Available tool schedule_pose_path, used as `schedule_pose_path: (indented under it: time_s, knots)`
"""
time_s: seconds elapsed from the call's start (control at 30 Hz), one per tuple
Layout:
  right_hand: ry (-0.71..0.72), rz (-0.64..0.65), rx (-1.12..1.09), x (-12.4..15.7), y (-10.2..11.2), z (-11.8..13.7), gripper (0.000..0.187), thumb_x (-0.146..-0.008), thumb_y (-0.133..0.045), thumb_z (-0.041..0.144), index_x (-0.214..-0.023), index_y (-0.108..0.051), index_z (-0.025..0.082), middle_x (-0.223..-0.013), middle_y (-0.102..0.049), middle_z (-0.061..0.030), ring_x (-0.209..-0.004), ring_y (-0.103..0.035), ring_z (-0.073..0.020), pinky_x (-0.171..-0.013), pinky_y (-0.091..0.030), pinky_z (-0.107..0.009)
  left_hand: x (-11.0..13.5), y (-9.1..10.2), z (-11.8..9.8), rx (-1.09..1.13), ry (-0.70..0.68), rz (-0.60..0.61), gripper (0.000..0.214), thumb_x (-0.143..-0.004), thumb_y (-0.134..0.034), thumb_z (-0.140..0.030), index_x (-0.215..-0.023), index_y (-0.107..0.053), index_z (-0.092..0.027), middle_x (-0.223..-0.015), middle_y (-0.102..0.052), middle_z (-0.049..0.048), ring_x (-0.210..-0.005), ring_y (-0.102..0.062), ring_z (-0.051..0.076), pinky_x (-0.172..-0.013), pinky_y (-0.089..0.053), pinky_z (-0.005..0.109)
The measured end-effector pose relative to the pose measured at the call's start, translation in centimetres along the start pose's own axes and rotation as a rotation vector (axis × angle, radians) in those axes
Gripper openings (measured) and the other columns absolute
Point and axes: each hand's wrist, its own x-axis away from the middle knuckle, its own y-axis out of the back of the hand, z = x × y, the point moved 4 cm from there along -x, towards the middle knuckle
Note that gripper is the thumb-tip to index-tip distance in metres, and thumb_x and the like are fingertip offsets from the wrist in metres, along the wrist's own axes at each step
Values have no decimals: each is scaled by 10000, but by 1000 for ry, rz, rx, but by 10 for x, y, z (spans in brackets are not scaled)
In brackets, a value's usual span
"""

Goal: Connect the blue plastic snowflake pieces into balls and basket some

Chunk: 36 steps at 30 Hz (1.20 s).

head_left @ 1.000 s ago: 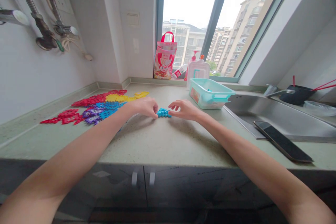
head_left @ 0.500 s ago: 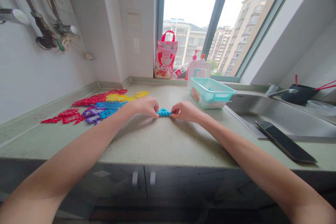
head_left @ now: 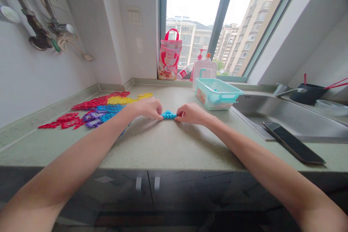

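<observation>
A small blue plastic interlocking piece (head_left: 168, 115) lies on the green countertop (head_left: 163, 145), held from both sides. My left hand (head_left: 148, 108) pinches its left end with closed fingers. My right hand (head_left: 190, 113) grips its right end, fingers curled. To the left lies a flat spread of joined toy pieces (head_left: 95, 110) in red, yellow, blue and purple, just beyond my left forearm.
A mint plastic tub (head_left: 216, 94) stands behind my right hand. A steel sink (head_left: 288, 119) is at the right with a dark phone (head_left: 293, 146) on its rim. A pink bag (head_left: 169, 56) and soap bottles (head_left: 203, 69) stand by the window.
My right hand has closed in from open fingers beside the blue piece to a grip on its right end. The view has shifted slightly; my left hand stays on the piece.
</observation>
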Motion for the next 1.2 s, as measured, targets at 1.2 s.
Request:
schedule_pose_path:
  time_s: [1.2]
  knots:
    - [85, -179, 40, -3, 8, 0, 196, -916, -673, 340, -851, -826, 236, -799, -757, -10, -658, -587, -121, -627, -320, -262, -5, 7, -4, 3, -4, -330, 160, -722, -744, -376, -769, -782, -228, -688, -741, -22, -614, -618, 126, -573, -354, 239]
